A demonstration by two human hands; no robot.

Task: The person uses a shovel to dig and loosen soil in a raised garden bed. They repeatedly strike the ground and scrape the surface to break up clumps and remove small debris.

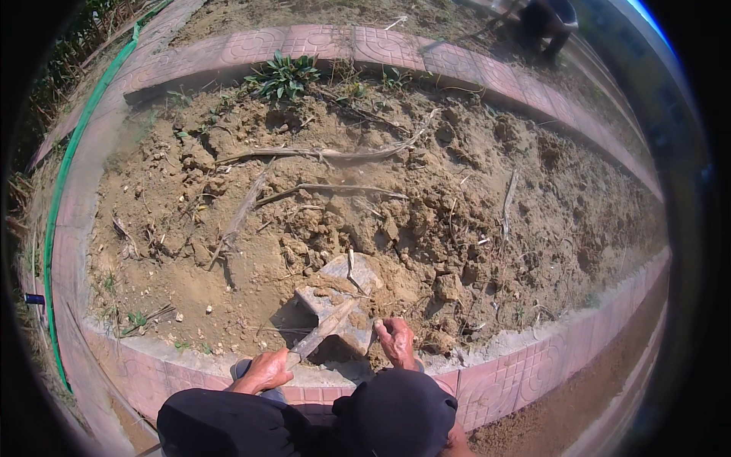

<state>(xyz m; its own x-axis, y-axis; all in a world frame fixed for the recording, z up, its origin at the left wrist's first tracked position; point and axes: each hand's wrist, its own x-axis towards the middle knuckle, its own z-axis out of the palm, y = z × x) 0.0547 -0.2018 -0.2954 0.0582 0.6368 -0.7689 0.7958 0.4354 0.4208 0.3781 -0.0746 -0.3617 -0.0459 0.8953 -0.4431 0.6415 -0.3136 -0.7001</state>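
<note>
My left hand (pixel 265 371) is closed around the handle of a shovel (pixel 324 332), low and left of centre. The shovel's metal blade points away over the soil, with loose dirt and a short piece of dry stalk (pixel 350 265) lying on it. Beside the blade's right edge is my right hand (pixel 395 341), its fingers curled with the thumb near the fingertips; whether something small is between them cannot be told. Clumpy brown soil (pixel 400 223) surrounds the blade. Several dry stalks (pixel 320 153) lie on this soil.
Pink paving tiles (pixel 502 388) edge the soil bed on the near side and curve around its far side (pixel 320 43). A leafy green plant (pixel 285 75) grows at the far edge. A green hose (pixel 73 148) runs along the left. Another person (pixel 545 23) is bent over at the upper right.
</note>
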